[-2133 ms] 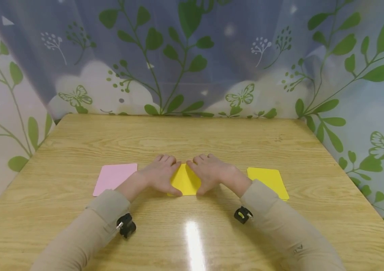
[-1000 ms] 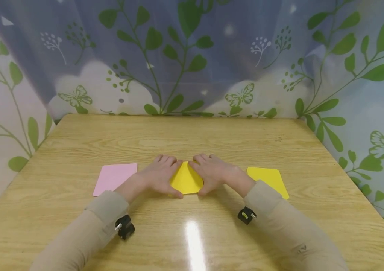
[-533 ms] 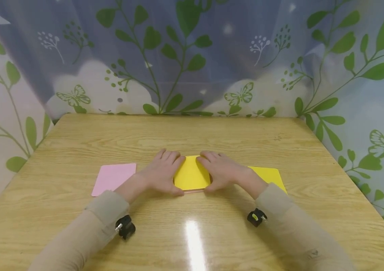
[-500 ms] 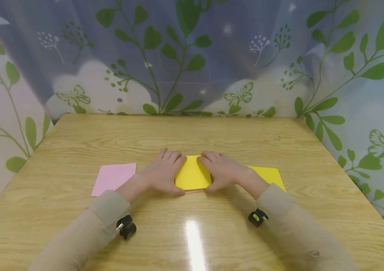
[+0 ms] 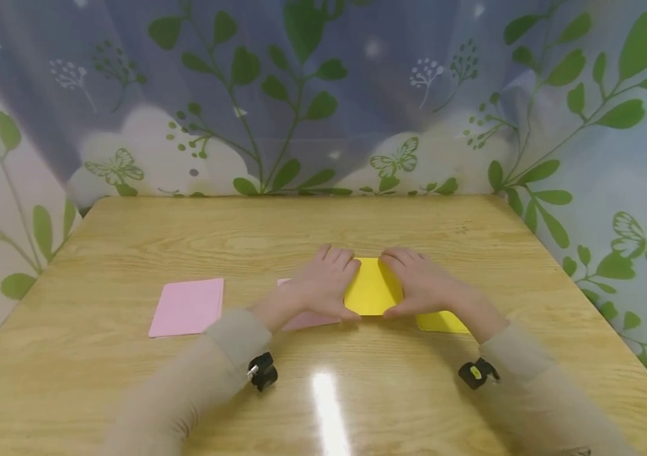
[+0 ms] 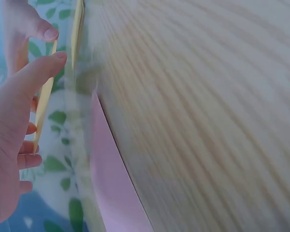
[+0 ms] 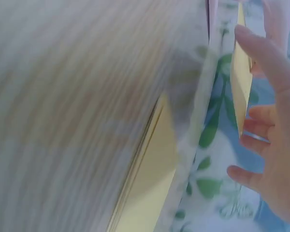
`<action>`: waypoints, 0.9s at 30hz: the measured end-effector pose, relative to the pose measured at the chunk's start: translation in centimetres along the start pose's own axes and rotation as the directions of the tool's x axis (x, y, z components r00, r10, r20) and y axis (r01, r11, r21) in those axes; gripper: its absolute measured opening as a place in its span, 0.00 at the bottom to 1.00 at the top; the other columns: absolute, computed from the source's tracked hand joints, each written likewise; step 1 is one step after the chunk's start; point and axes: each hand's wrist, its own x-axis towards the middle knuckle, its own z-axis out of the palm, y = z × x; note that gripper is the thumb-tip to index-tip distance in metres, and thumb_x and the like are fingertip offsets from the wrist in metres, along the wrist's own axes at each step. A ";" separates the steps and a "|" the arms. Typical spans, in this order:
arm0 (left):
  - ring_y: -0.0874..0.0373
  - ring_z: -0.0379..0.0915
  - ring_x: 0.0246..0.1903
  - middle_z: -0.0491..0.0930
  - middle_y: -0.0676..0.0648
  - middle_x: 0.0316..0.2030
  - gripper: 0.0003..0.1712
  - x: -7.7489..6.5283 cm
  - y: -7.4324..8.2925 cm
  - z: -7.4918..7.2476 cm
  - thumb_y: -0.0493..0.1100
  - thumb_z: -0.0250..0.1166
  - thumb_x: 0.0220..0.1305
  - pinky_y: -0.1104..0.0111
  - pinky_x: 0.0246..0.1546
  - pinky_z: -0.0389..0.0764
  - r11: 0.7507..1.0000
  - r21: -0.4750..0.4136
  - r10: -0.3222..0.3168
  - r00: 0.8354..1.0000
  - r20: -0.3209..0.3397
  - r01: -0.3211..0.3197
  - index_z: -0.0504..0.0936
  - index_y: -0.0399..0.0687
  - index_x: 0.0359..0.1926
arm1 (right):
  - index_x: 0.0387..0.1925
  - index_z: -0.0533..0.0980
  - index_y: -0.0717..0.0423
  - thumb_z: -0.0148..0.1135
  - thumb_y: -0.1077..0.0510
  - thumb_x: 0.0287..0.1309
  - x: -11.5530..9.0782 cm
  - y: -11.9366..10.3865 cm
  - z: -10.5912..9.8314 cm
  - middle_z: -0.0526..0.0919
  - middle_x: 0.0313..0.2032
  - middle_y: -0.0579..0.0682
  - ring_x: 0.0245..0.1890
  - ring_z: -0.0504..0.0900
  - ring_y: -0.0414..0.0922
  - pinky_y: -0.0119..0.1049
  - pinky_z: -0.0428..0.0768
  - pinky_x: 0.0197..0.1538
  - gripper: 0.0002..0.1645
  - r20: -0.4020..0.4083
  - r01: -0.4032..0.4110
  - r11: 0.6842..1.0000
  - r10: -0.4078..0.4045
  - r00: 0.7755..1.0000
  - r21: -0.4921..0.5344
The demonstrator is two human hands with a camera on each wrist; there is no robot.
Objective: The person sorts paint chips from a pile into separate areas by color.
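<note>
Between my two hands a square yellow card is held up off the table, clear of it in both wrist views. My left hand pinches its left edge with thumb and fingers. The opposite edge is gripped the same way by my right hand. Partly hidden under the left hand and forearm lies a pink card on the table. A yellow card stack lies below the right hand and wrist, which cover part of it; its layered edges show in the right wrist view.
On the left of the wooden table lies a stack of pink cards. A leaf-patterned curtain hangs behind the table and along both sides. Light reflects off the front of the tabletop.
Both hands have lifted the yellow card off the middle pile and carried it to the right. The pink card beneath it has come into view. The head view has shifted slightly.
</note>
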 end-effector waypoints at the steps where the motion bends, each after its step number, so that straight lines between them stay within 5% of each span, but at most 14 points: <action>1: 0.48 0.54 0.60 0.60 0.42 0.59 0.56 0.6 0.5 -0.1 0.79 0.54 0.44 0.51 0.63 0.50 1.000 -0.004 0.008 1.000 0.005 -0.008 0.61 0.42 0.62 | 0.63 0.59 0.67 0.67 0.30 0.38 -0.5 0.5 0.0 0.61 0.63 0.62 0.63 0.58 0.57 0.57 0.61 0.60 0.61 -0.005 -0.008 1.000 0.008 1.000 0.010; 13: 0.53 0.53 0.60 0.62 0.48 0.57 0.56 7.1 5.9 -0.3 0.80 0.51 0.45 0.56 0.63 0.52 0.998 -0.057 0.031 0.996 0.083 -0.027 0.61 0.45 0.64 | 0.58 0.64 0.68 0.64 0.30 0.42 -6.1 5.1 0.9 0.67 0.57 0.63 0.57 0.66 0.60 0.55 0.65 0.58 0.55 -0.036 -0.109 0.991 0.113 0.993 0.082; 27: 0.56 0.57 0.56 0.64 0.49 0.55 0.55 10.4 9.0 0.8 0.80 0.52 0.44 0.59 0.59 0.58 0.995 -0.095 0.013 0.990 0.139 0.000 0.62 0.49 0.64 | 0.57 0.66 0.68 0.63 0.31 0.44 -9.0 6.8 1.5 0.67 0.57 0.65 0.55 0.67 0.62 0.61 0.67 0.52 0.52 0.005 -0.190 0.978 0.191 0.982 0.080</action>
